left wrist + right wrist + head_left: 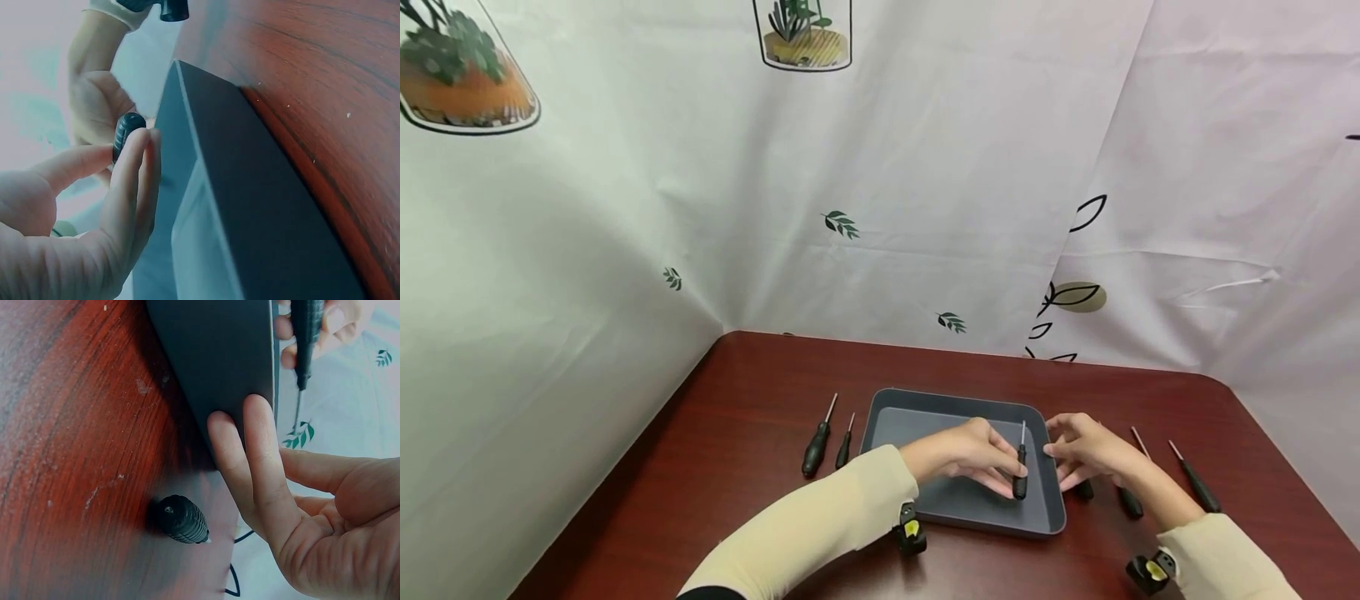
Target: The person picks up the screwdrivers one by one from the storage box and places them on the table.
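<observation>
Over the right part of a grey rectangular tray (pixel 951 510), my left hand (pixel 968 454) pinches a small black-handled screwdriver (pixel 1020 479) by its handle, blade pointing toward the back. The handle end (pixel 129 128) shows between thumb and fingers in the left wrist view. My right hand (pixel 1093 450) grips the tray's right side. Two of its fingers (pixel 265 450) press on the outer wall in the right wrist view, while the thumb goes over the rim. Beside that hand, a black screwdriver handle (pixel 182 519) lies on the table, its shaft mostly hidden.
Left of the tray lie a larger screwdriver (pixel 816 448) and a smaller one (pixel 844 450). Right of it, two more screwdrivers lie near my right forearm, one handle (pixel 1130 503) partly covered and another (pixel 1201 487) farther out. Pale cloth (pixel 925 208) hangs behind the reddish-brown table (pixel 745 400).
</observation>
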Available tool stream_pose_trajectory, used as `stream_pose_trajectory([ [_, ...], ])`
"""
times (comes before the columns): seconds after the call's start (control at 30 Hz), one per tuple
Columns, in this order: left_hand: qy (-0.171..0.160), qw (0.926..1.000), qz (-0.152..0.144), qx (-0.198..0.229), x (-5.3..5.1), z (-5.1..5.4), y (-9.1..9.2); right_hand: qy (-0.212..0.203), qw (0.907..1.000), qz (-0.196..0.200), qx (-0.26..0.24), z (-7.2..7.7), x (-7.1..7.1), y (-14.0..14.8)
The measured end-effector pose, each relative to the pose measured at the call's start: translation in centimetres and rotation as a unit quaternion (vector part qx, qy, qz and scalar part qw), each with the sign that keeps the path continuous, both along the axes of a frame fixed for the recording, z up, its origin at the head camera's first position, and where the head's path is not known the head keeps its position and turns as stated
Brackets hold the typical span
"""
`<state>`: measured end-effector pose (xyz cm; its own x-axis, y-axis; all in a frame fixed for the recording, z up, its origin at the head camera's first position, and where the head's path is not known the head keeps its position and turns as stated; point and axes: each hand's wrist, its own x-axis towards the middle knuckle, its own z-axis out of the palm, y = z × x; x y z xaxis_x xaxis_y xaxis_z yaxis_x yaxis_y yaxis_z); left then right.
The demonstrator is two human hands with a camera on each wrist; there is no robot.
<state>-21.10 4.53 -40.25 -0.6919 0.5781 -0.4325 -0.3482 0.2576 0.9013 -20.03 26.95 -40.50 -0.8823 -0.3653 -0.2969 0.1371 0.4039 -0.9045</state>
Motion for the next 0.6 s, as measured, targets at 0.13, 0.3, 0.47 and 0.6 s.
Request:
stream_pose_trajectory([
  [0.13,0.009,0.9999,-0.013,0.003,-0.5,0.6,-1.6,0.0,1.0,-0.005,0.001,0.1,0.0,0.0],
  [0.3,0.02,0.9996,-0.019,0.002,-1.0,1.2,-4.1,0.003,1.0,-0.003,-0.001,0.0,0.2,0.0],
  [0.47,0.019,0.9997,-0.014,0.001,-1.5,2.1,-6.3,0.007,1.0,0.004,-0.004,0.0,0.2,0.0],
  [0.6,0.024,0.9997,-0.009,-0.001,-1.8,2.8,-7.7,0.006,1.0,0.001,-0.007,0.0,0.2,0.0],
])
